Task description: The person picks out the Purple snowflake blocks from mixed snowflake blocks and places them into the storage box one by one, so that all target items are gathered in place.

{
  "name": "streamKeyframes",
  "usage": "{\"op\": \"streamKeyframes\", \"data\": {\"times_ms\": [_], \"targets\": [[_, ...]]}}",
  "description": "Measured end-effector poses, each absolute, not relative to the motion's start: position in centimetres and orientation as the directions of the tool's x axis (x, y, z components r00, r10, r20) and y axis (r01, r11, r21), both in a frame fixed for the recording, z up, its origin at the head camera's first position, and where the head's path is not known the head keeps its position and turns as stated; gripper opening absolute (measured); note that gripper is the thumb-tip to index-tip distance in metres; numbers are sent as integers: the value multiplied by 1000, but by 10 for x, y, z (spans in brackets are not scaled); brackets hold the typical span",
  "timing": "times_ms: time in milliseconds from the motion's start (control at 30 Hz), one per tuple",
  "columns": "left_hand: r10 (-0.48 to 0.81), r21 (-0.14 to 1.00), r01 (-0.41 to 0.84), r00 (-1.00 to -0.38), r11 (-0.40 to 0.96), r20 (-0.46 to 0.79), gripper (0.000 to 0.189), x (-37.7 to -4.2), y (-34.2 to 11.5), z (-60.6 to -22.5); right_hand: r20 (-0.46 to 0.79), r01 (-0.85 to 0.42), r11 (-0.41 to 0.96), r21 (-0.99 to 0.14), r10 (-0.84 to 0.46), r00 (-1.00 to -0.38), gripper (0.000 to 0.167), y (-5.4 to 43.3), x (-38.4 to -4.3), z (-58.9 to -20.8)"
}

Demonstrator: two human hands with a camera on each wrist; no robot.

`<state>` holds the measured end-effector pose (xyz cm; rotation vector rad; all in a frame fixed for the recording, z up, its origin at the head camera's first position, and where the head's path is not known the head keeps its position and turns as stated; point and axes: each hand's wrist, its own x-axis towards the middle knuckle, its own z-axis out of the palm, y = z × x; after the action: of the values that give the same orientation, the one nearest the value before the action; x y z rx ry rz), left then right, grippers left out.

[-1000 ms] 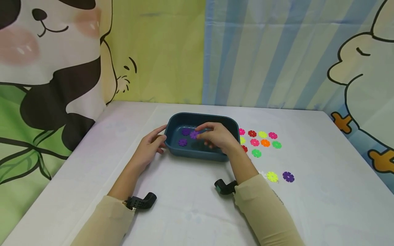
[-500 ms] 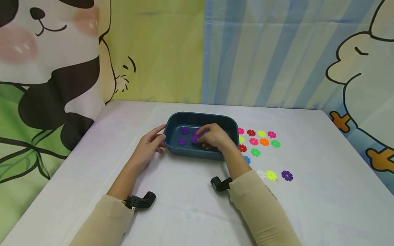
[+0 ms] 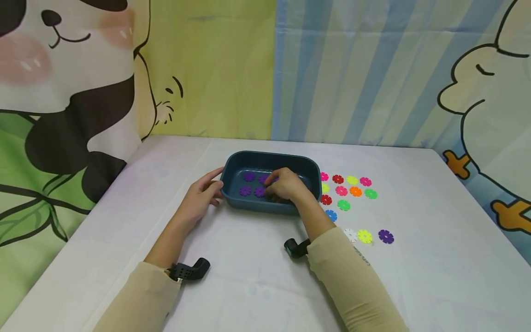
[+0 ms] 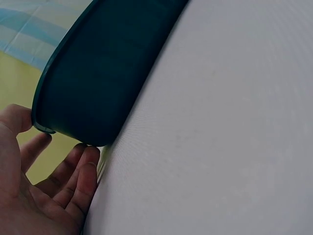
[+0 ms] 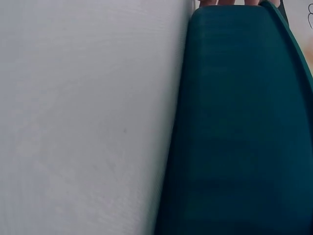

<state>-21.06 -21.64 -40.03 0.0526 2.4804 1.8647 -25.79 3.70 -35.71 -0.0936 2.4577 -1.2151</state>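
Observation:
A dark teal plastic basin [image 3: 265,207] stands on the white table in the head view. Its left end is touched from outside by my left hand [image 3: 199,198], with the thumb and fingers at the rim and end wall, as the left wrist view shows. Over the basin, my right hand [image 3: 286,186] reaches down with bent fingers. Thumb and index appear to pinch the right edge of a purple snowflake disc [image 3: 259,192]; the fingertips are partly hidden. Other purple discs [image 3: 245,190] lie flat on the basin floor, some partly behind the right hand.
Right of the basin lie several loose discs: pink, red, yellow, an orange disc [image 3: 355,192], green and blue. Nearer the front are a white disc [image 3: 350,235], a yellow disc [image 3: 365,237] and a purple disc [image 3: 386,237]. Printed curtains hang behind the table.
The right hand has brought a purple disc slightly down and toward the front inside the basin, where it now lies beside the others. The left hand stays at the basin's left end.

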Motion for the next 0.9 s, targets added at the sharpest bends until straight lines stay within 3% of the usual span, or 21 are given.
{"op": "streamKeyframes", "data": {"times_ms": [467, 900], "targets": [[50, 961, 8, -999, 276, -6, 50, -209, -216, -399, -269, 78, 508, -858, -315, -910, 26, 45, -254, -355], [50, 959, -11, -998, 284, -26, 49, -210, -216, -399, -101, -56, 419, -906, -342, -934, 27, 61, -243, -342]]}}
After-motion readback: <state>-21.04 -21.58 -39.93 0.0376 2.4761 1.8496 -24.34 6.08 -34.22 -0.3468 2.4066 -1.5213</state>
